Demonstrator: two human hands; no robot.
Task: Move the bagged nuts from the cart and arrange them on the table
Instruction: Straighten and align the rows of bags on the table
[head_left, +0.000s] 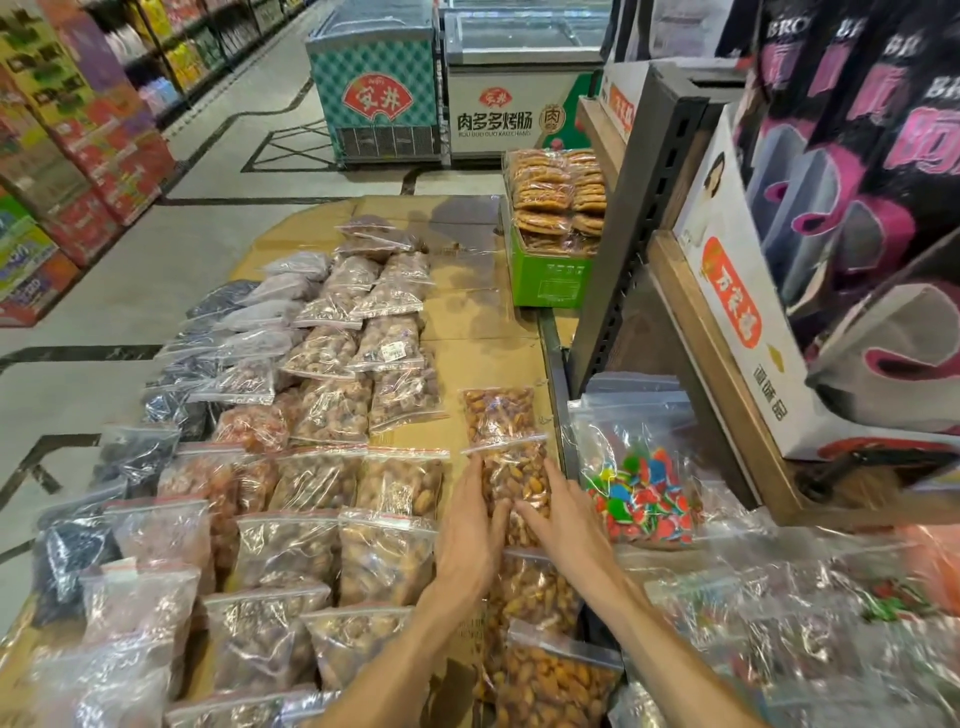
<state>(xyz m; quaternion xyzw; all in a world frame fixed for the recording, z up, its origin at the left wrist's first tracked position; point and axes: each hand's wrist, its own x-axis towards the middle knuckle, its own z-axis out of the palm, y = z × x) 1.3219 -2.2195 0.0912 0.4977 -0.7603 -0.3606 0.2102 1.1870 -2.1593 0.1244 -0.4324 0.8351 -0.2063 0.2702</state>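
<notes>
A clear zip bag of brown nuts (514, 478) lies in the right-hand column on the cardboard-covered table (467, 312). My left hand (470, 535) lies flat along its left side and my right hand (563, 519) lies flat along its right side, fingers straight and touching the bag. Another bag of the same nuts (498, 413) sits just beyond it, and two more (535, 587) lie nearer me under my forearms. Rows of bagged nuts and dried fruit (322, 483) fill the table's left and middle.
To the right, the cart holds a bag of colourful candy (641, 499) and several more clear bags (779, 613). A green box of packed biscuits (550, 270) stands at the table's far right. A wooden shelf rack (691, 322) rises on the right. Freezers (379, 88) stand across the aisle.
</notes>
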